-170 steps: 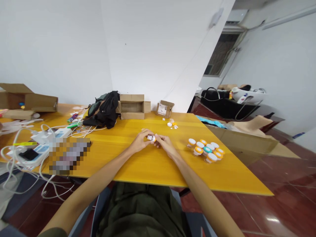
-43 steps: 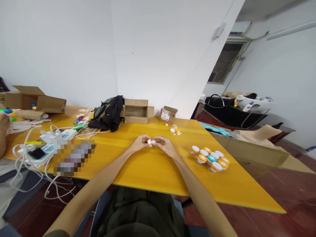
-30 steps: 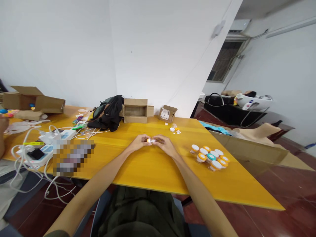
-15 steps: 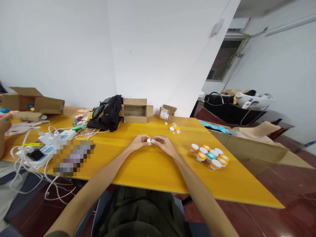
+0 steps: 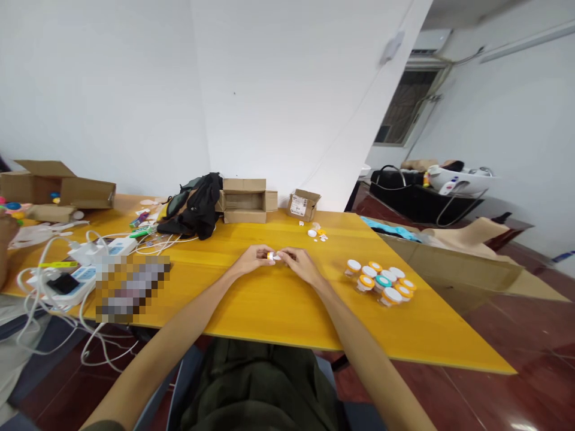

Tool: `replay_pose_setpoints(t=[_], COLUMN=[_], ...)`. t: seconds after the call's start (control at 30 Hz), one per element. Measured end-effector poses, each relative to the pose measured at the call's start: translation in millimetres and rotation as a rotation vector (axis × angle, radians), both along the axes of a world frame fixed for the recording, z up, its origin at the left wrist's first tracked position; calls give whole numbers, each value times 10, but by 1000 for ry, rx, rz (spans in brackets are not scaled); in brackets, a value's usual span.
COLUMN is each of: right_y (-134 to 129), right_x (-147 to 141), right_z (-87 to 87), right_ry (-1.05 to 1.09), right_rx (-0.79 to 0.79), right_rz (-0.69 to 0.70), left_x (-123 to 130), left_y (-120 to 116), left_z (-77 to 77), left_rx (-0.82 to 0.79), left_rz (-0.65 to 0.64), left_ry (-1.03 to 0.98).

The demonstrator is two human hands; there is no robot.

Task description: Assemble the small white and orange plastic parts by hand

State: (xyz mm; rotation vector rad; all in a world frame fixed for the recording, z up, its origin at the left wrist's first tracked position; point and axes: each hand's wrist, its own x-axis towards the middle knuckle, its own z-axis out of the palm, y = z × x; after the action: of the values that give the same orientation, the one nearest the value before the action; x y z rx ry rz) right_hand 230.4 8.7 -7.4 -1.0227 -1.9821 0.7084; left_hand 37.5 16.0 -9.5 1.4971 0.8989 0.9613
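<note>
1. Yellow table [image 5: 278, 311]: cables [image 5: 40, 281] crowd the left end; the near edge in front of the arms is bare.
2. Left hand [image 5: 254, 260]: fingers pinched on a small bottle [image 5: 272, 256] at table centre.
3. Right hand [image 5: 300, 264]: fingers closed on the same bottle.
4. Jars [image 5: 381, 281]: clustered to the right, well apart from the hands.

small orange-capped vial [image 5: 272, 256] — held sideways, above table
</note>
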Motion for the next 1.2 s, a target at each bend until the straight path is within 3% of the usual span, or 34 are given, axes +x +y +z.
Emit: replay_pose_setpoints(t=[0.37, 0.57, 1.2], right_y=[8, 14, 69], right_x=[-5, -10, 5], right_z=[-29, -30, -81], right_ry=[-54, 33, 237], right_rx=[44, -39, -40], right_rz=[-67, 6, 120], left_x=[4, -12, -23], left_y=[-9, -10, -10], left_z=[-5, -5, 77], left_rx=[22, 26, 29], left_rz=[-4, -4, -101], left_ry=[10, 18, -30])
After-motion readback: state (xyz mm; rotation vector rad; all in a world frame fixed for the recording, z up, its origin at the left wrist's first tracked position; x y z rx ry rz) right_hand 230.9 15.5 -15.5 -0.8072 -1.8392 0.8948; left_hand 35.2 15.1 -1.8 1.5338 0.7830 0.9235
